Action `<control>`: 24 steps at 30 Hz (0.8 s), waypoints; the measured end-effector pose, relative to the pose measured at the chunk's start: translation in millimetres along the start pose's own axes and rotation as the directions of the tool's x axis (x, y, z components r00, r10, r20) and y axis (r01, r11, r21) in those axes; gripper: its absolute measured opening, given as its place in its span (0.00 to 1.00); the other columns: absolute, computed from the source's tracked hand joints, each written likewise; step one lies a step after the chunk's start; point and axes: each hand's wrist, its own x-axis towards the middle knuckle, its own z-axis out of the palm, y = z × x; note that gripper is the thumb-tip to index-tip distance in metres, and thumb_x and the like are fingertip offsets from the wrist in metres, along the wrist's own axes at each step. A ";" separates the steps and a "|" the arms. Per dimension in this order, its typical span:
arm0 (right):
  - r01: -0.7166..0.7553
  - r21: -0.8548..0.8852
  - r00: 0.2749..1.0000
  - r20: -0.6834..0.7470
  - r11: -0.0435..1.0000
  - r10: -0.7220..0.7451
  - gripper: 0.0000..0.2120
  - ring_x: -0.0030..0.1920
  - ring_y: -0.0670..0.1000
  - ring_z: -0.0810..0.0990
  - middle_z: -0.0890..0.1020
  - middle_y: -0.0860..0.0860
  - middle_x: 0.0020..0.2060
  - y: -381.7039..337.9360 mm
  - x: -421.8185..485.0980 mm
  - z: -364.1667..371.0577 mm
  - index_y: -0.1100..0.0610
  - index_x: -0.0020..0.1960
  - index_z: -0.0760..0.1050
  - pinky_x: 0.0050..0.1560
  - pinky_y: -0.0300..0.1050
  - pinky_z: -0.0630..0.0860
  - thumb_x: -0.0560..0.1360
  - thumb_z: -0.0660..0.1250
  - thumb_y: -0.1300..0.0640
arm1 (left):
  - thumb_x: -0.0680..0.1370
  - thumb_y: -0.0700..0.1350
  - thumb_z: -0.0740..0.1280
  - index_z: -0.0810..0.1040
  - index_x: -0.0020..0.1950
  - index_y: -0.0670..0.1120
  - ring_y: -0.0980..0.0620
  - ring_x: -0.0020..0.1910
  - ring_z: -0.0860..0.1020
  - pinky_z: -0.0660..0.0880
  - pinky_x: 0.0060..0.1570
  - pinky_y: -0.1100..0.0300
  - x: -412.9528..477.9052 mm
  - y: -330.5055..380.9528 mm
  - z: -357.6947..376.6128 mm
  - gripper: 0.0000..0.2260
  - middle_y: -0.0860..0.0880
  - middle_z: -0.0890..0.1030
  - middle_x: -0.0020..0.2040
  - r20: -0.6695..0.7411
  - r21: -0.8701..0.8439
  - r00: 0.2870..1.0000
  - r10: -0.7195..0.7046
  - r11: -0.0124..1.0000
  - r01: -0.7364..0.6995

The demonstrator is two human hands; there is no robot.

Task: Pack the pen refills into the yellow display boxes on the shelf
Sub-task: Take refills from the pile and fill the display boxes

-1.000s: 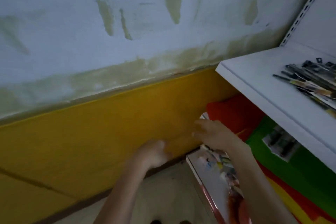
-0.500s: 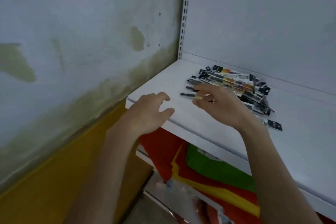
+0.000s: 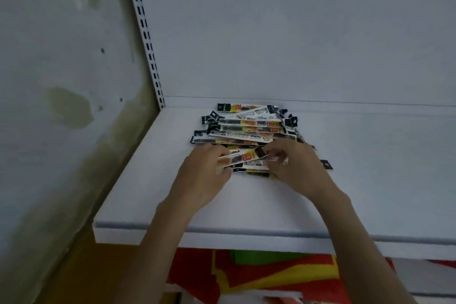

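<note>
Glossy plastic packets of pen refills [image 3: 246, 126] lie heaped on the white shelf [image 3: 138, 200], just beyond our fingers. Our left hand [image 3: 204, 177] and right hand [image 3: 296, 168] each pinch one end of a small bundle [image 3: 243, 158] at the heap's near edge, probably to square the packets for lifting together. No yellow display box shows anywhere around the grip, so we judge that packing is not yet begun.
</note>
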 end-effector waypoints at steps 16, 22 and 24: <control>-0.106 -0.071 0.904 -0.423 0.992 0.066 0.06 0.41 0.47 0.74 0.78 0.43 0.37 -8.0 -13.6 1.3 0.53 0.50 0.82 0.37 0.33 0.66 0.75 0.67 0.57 | 0.79 0.40 0.56 0.71 0.47 0.46 0.54 0.35 0.76 0.73 0.33 0.61 34.3 -16.5 -21.7 0.06 0.47 0.80 0.49 0.042 -0.570 0.981 -0.187 0.802 0.177; 0.196 0.138 0.970 -0.175 0.971 -0.171 0.06 0.37 0.42 0.77 0.81 0.46 0.39 -67.6 -8.2 27.2 0.55 0.48 0.81 0.36 0.33 0.71 0.73 0.67 0.62 | 0.78 0.51 0.62 0.74 0.46 0.50 0.55 0.40 0.77 0.73 0.42 0.59 28.4 9.2 1.0 0.06 0.52 0.78 0.40 0.147 -0.727 0.982 -0.120 0.660 0.190; 0.146 0.181 0.984 -0.127 0.973 -0.124 0.09 0.42 0.43 0.79 0.83 0.44 0.43 -62.6 -8.9 25.1 0.52 0.51 0.81 0.41 0.34 0.75 0.74 0.66 0.60 | 0.80 0.49 0.58 0.74 0.42 0.49 0.56 0.39 0.75 0.70 0.39 0.60 32.0 3.9 0.8 0.10 0.51 0.78 0.39 0.075 -0.714 0.978 -0.194 0.675 0.188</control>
